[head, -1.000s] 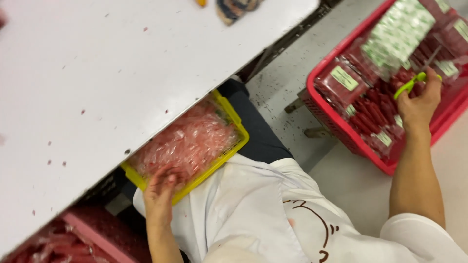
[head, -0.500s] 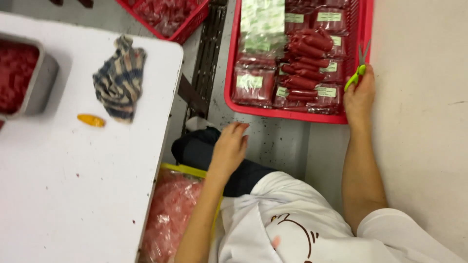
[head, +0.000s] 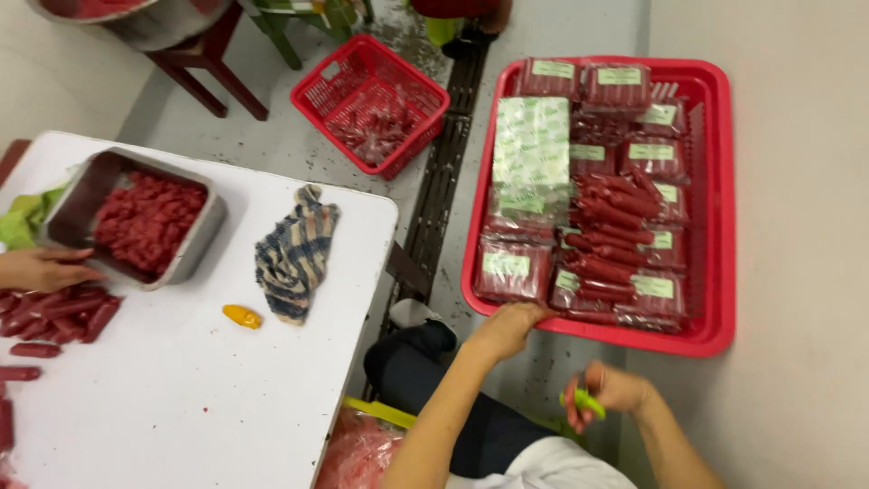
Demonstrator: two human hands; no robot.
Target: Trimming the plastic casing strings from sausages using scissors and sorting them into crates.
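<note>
Steel tray (head: 190,258) of red minced meat sat on the white counter (head: 181,407), a co-worker's hand (head: 45,269) beside it. Farther right, a small red basket (head: 312,91) held wrapped sausages. The left hand (head: 507,328), fingers curled, gripped the rim of the large red crate (head: 715,217) of packed sausages (head: 615,226); the right hand (head: 611,391) was closed around a green tool (head: 587,403).

There is only one view, from the person's head, looking steeply down at close distance. The white table (head: 181,380) lies at nine o'clock, the red tray (head: 715,208) at one o'clock on the floor.
</note>
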